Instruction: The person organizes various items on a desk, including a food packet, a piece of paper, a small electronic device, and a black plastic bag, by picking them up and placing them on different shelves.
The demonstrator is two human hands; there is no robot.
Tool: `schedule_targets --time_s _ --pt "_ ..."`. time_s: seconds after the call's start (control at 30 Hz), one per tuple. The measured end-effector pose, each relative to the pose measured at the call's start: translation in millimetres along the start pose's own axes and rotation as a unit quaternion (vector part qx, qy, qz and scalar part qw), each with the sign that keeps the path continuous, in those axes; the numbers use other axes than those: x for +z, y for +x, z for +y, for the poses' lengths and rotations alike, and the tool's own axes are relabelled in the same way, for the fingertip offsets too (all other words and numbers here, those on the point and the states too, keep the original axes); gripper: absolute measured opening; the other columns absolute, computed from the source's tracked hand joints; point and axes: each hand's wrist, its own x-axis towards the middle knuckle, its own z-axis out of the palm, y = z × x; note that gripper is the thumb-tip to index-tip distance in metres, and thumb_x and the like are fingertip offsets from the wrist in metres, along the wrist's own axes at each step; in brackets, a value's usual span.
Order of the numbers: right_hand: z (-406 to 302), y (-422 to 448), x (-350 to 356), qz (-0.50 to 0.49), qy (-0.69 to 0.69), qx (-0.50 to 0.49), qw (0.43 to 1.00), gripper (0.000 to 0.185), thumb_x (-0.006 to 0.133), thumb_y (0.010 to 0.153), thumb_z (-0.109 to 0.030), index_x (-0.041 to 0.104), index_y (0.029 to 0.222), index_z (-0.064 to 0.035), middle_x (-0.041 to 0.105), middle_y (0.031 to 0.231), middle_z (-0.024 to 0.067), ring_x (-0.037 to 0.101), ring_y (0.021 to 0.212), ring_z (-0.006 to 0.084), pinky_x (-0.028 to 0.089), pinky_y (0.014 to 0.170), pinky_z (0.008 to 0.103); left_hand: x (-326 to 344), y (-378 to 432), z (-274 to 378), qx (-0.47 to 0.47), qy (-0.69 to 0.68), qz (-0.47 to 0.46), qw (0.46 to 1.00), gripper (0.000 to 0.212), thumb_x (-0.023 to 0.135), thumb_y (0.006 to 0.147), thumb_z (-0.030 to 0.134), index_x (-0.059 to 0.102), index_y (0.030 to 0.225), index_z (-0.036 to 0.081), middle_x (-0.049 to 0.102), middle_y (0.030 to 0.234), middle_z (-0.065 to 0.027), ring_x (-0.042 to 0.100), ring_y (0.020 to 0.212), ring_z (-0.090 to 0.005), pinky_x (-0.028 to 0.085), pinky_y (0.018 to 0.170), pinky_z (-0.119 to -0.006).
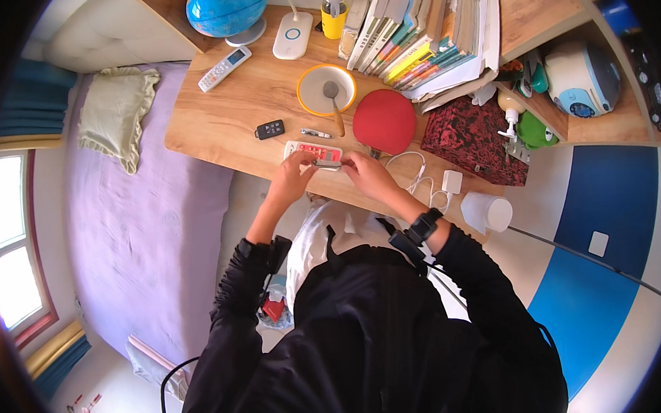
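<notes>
My left hand (291, 179) and my right hand (367, 174) meet near the front edge of the wooden desk (236, 127). Between their fingertips is a slim grey, shiny piece (327, 164), its exact kind unclear. Under it lies a flat white-and-red case or package (321, 150), partly covered by my left fingers. Just beyond that rests a nail clipper (316, 132). To its left is a black key fob (269, 129). A red table tennis bat (385, 122) lies beyond my right hand, beside a spoon (335, 106) leaning in an orange-rimmed bowl (300, 93).
A remote control (225, 69), a lamp base (292, 36), a globe (225, 13) and a yellow bottle (334, 21) stand farther back. Books (417, 39) and a red-black box (472, 137) fill the right. A charger (452, 181) with cable and a paper roll (486, 212) sit near my right forearm.
</notes>
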Motion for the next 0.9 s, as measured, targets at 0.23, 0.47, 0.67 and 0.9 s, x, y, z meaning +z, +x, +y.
schedule_targets --time_s 0.23,0.47,0.67,0.9 --pt "9.8 48.3 34.9 0.094 -0.075 0.005 0.993 0.014 0.054 0.079 -0.011 0.059 0.085 0.0001 0.058 0.084 0.0171 0.056 0.08 0.0314 0.045 0.07 0.0379 -19.6 48.3 -48.3 0.035 0.046 -0.027 0.998 0.02 0.06 0.072 0.01 0.057 0.09 0.002 0.061 0.086 -0.0142 0.058 0.084 -0.0286 0.045 0.074 -0.035" --pt "23.9 63.4 60.1 0.138 -0.089 0.078 0.983 0.016 0.056 0.08 -0.016 0.059 0.091 -0.0046 0.062 0.079 0.0118 0.062 0.074 0.0236 0.048 0.066 0.0326 -13.4 68.1 -78.2 0.043 0.051 -0.03 0.997 0.02 0.06 0.071 0.01 0.057 0.089 0.003 0.062 0.084 -0.0128 0.057 0.083 -0.0287 0.044 0.074 -0.038" --pt "26.1 68.8 68.0 0.142 -0.043 0.128 0.981 0.02 0.056 0.08 -0.02 0.058 0.094 -0.0053 0.063 0.081 0.0105 0.062 0.075 0.0219 0.049 0.066 0.031 -13.1 75.4 -86.2 0.043 0.089 -0.032 0.995 0.02 0.06 0.07 0.014 0.058 0.089 0.005 0.061 0.084 -0.0129 0.055 0.083 -0.0306 0.044 0.074 -0.04" --pt "17.0 72.9 66.2 0.161 -0.073 0.162 0.971 0.014 0.057 0.077 -0.019 0.062 0.087 -0.0097 0.06 0.084 0.0145 0.059 0.078 0.0298 0.047 0.067 0.0378 -13.7 85.6 -77.4 -0.005 0.159 -0.049 0.986 0.019 0.059 0.069 0.015 0.061 0.086 0.007 0.06 0.087 -0.013 0.053 0.086 -0.0314 0.042 0.077 -0.04"
